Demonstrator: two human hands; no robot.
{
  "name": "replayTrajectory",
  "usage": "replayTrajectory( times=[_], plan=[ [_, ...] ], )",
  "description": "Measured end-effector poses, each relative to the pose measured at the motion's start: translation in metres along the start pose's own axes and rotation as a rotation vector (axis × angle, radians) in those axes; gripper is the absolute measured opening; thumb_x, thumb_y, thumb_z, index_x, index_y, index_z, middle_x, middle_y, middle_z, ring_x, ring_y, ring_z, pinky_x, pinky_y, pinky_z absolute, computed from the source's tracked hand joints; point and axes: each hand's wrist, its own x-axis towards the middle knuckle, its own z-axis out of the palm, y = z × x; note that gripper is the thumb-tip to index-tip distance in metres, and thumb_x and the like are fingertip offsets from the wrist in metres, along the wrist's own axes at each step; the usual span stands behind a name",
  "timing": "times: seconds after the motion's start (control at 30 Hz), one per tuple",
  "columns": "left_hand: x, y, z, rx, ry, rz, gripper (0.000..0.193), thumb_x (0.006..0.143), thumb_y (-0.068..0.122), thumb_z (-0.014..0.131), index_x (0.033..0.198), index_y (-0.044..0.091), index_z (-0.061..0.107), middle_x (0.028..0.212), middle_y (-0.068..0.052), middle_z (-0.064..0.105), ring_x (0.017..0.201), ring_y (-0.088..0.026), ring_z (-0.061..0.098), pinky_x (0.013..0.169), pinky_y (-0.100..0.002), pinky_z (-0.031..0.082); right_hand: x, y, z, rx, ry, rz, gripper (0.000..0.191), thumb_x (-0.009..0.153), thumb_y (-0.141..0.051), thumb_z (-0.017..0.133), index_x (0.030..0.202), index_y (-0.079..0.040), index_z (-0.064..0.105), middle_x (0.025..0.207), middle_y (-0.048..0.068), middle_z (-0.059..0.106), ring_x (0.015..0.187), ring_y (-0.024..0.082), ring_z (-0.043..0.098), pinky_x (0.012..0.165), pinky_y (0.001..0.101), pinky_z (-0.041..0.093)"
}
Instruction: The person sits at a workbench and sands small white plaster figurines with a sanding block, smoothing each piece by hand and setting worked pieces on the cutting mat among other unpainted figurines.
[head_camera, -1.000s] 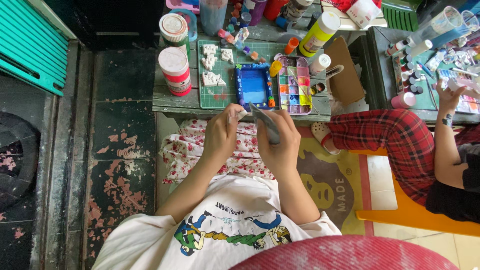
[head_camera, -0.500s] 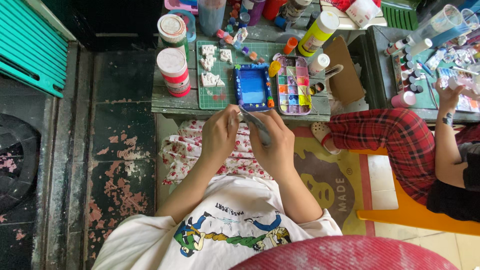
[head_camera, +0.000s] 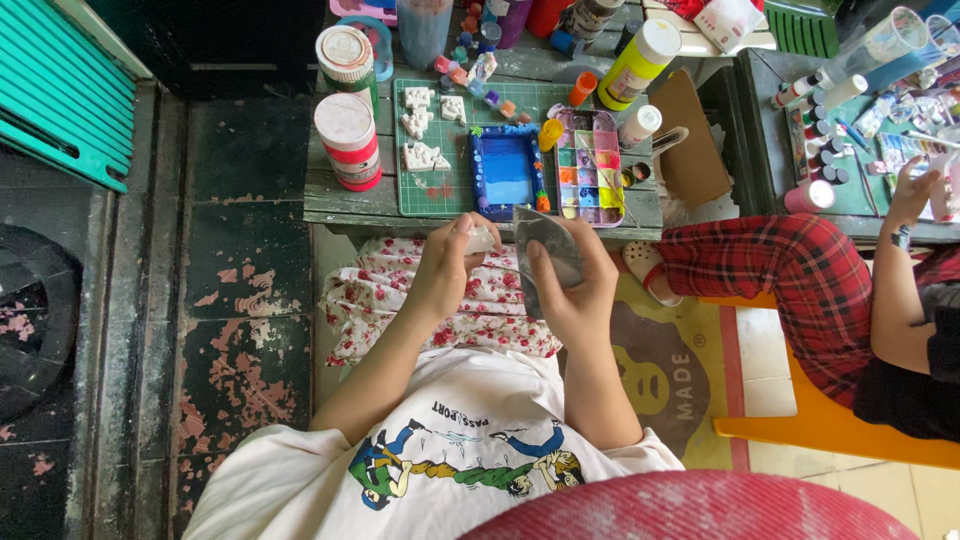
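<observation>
right hand (head_camera: 578, 285) grips a thin grey sheet (head_camera: 548, 245) by its edge, just above the lap; looks light, floppy, crease-prone. left hand (head_camera: 445, 270) beside it pinches a small pale piece (head_camera: 482, 238), likely brittle.

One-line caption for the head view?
Left hand holds a small white piece, right hand a grey sheet, before a paint-covered wooden table.

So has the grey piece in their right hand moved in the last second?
Yes. The grey piece in the right hand has tipped upright and sits nearer the blue frame.
</observation>
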Motion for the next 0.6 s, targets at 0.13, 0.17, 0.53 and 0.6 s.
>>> replayTrajectory(
  times=[0.13,0.17,0.53,0.6],
  plan=[
    [-0.001,0.011,0.003,0.198,0.026,0.209,0.056,0.113,0.047,0.031,0.104,0.002,0.062,0.085,-0.004,0.059,0.079,-0.016,0.058,0.071,-0.035,0.048,-0.002,-0.015,0.011,-0.124,-0.023,-0.196,0.028,0.097,0.002,0.070,0.124,-0.001,0.064,0.105,0.011,0.069,0.094,0.019,0.069,0.086,0.0303,0.053],
    [-0.003,0.015,0.004,0.287,0.063,0.161,0.056,0.112,0.047,0.031,0.103,0.002,0.063,0.076,-0.006,0.055,0.071,-0.017,0.054,0.065,-0.036,0.044,-0.002,-0.019,0.013,-0.159,-0.025,-0.201,0.028,0.096,0.002,0.070,0.123,-0.001,0.065,0.102,0.012,0.068,0.091,0.021,0.069,0.083,0.0307,0.054],
    [-0.002,0.024,0.006,0.306,0.105,0.177,0.051,0.109,0.042,0.029,0.101,0.003,0.061,0.079,-0.011,0.062,0.069,-0.019,0.057,0.067,-0.036,0.048,0.005,-0.016,0.016,-0.180,0.000,-0.161,0.031,0.097,0.003,0.069,0.127,-0.001,0.061,0.105,0.012,0.070,0.095,0.019,0.070,0.084,0.0309,0.055],
    [-0.003,0.022,0.007,0.309,0.117,0.161,0.049,0.107,0.041,0.031,0.105,0.002,0.060,0.079,-0.014,0.062,0.070,-0.022,0.058,0.065,-0.038,0.047,0.001,-0.012,0.017,-0.035,-0.063,-0.059,0.037,0.098,0.002,0.068,0.133,0.000,0.057,0.110,0.011,0.070,0.098,0.015,0.068,0.086,0.0293,0.054]
  ],
)
